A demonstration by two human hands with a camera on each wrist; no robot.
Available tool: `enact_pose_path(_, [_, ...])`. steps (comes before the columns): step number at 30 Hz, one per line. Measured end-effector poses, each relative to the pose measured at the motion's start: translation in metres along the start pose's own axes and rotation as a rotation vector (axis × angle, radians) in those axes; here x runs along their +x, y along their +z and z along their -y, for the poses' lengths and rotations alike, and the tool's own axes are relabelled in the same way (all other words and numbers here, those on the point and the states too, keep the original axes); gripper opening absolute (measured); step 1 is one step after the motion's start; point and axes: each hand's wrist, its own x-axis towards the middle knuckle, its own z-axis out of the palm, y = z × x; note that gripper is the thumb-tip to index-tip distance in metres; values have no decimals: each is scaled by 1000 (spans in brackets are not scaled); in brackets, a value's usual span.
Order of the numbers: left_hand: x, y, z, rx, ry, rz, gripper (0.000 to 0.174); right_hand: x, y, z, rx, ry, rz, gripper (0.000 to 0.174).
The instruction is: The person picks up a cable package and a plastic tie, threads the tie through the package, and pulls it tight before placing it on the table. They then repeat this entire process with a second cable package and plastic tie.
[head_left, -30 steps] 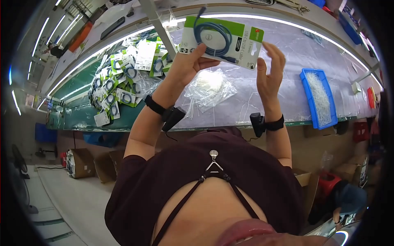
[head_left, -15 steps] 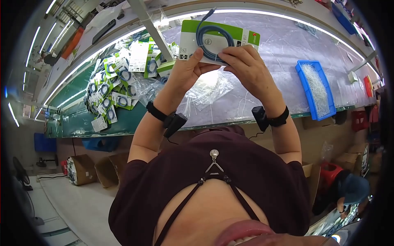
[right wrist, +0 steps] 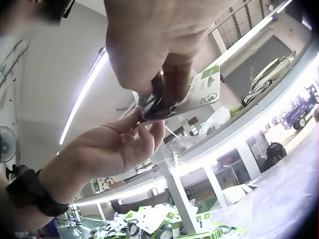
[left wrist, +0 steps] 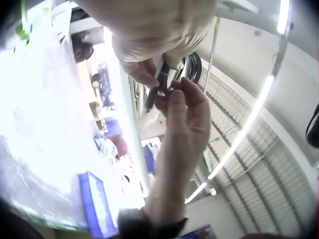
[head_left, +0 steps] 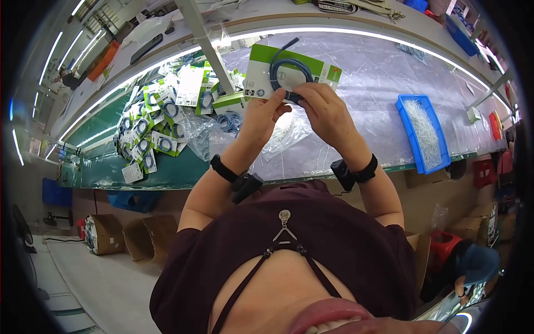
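In the head view a white and green printed card [head_left: 258, 69] with a coiled blue cable [head_left: 273, 71] on its front is held up over the table. My left hand [head_left: 258, 125] grips the card's lower left edge, thumb in front by the coil. My right hand [head_left: 331, 117] pinches the coil's lower right part, covering much of the card's printing. One cable end sticks up past the card's top edge. In the right wrist view, the fingers of both hands meet around the cable, and the card's corner [right wrist: 202, 92] shows beyond them.
Left of my hands lies a heap of similar carded cables [head_left: 161, 119]. Beneath my hands is a clear plastic bag [head_left: 289, 133] with thin white strips. A blue tray [head_left: 409, 136] of white strips stands at the right. A white post [head_left: 206, 44] rises behind the heap.
My right hand, at first off the card's right end with fingers spread, has moved left onto the cable coil and now pinches it. The card has come slightly lower, still in my left hand.
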Motion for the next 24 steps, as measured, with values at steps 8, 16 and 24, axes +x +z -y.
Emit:
enact_pose_path(8, [-4,13,3,77,6,-28,19,42,-19,-9,-437,-262,-99,34])
enact_pose_path(16, [11,-13,5,116,1,-33,21,22,15,-35,-322,-107,20,48])
enact_pose_path(24, [13,-23,9,-45,-33,-46,24,5,15,-25,-166,5,197,44])
